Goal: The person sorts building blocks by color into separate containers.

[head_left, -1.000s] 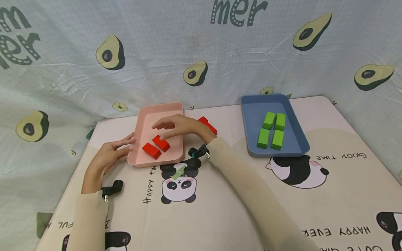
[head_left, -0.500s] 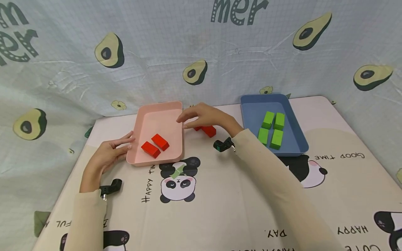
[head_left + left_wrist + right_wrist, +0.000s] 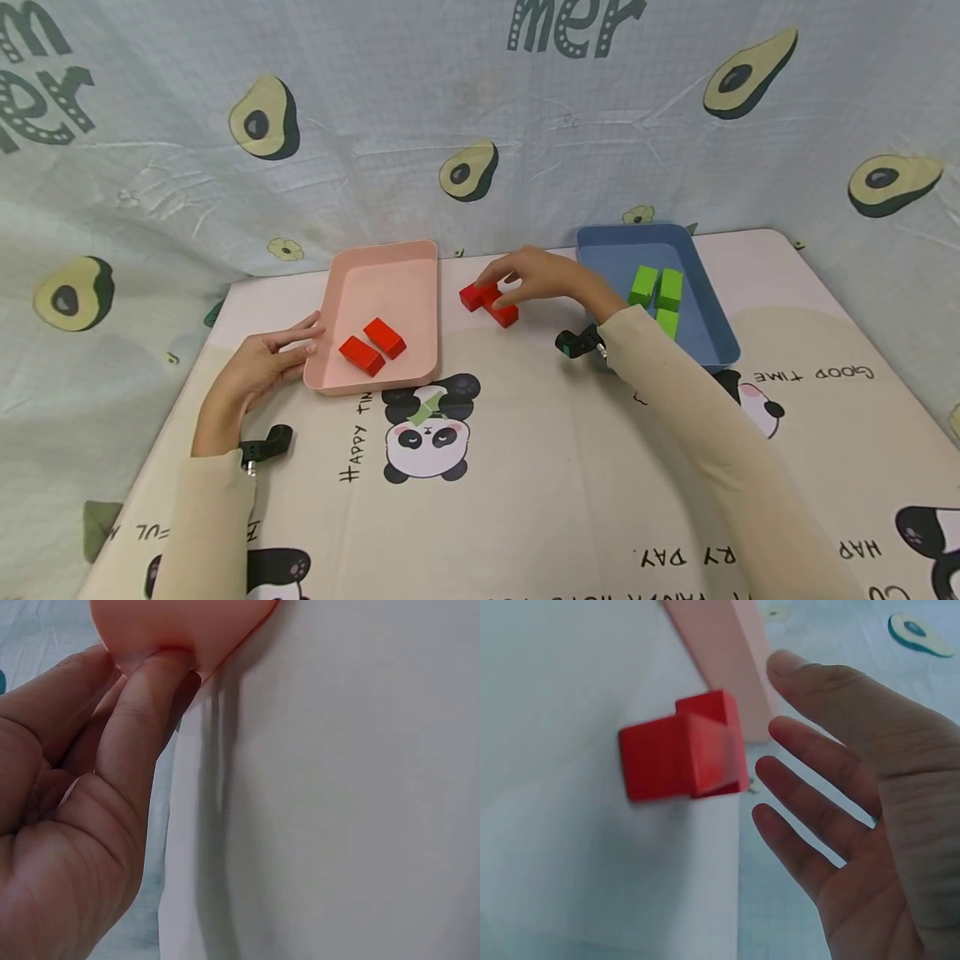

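Observation:
My left hand [image 3: 262,367] holds the left side of a pink tray [image 3: 378,258]. Up close in the left wrist view, the thumb [image 3: 142,712] presses the tray's outer wall while the other fingers lie at its edge. Two red blocks, one of them a nearer block [image 3: 362,356], lie inside this tray. Right of it, my right hand [image 3: 543,273] hovers over two more red blocks [image 3: 504,314] on the table, its fingers partly covering them. From the right wrist, those blocks [image 3: 656,759] appear side by side and offset, apart from the relaxed, spread fingers.
A blue tray [image 3: 720,333] with several green blocks [image 3: 670,288] stands at the right, partly behind my right forearm. The table [image 3: 510,500] has a panda-print cover. A light cloth with avocado prints [image 3: 468,171] hangs behind the table.
My right hand has moved right, from over the pink tray, where its thumb was at a red block, to the red blocks beside the tray. The left hand stays at the tray.

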The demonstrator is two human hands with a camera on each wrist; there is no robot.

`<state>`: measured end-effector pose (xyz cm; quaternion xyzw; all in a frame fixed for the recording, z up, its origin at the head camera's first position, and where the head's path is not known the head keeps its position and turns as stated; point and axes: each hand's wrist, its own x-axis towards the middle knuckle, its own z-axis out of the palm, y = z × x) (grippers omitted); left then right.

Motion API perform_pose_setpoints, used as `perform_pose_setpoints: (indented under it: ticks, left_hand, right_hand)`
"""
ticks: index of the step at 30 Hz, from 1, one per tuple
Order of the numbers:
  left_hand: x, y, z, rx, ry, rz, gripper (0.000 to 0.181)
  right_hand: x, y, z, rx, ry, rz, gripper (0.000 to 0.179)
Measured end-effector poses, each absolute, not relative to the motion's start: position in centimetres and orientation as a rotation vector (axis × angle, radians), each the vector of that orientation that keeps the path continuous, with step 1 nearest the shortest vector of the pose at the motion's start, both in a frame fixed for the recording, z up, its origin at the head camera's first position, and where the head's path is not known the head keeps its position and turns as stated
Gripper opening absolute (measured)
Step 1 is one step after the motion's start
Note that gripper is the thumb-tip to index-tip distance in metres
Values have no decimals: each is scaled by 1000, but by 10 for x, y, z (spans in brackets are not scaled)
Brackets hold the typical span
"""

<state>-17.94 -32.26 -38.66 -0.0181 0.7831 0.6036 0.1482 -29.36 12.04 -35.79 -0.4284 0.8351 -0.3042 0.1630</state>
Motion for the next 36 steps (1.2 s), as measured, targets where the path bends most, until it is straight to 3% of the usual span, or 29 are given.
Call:
perform_pose_setpoints:
  ticks: [7,19,36]
  left_hand:
    - [-180,-323,-386,-56,2257,1722,57]
    - [-180,-325,-388,-41,2244,1740,59]
    - [-180,-323,-389,-33,2254,1752,58]
  right_hand:
    - [-296,129,-369,-1069,2378,-824,49]
    - [-302,117,-381,-1113,2414,-640,63]
    - [-299,128,-386,-1018,2351,-668,62]
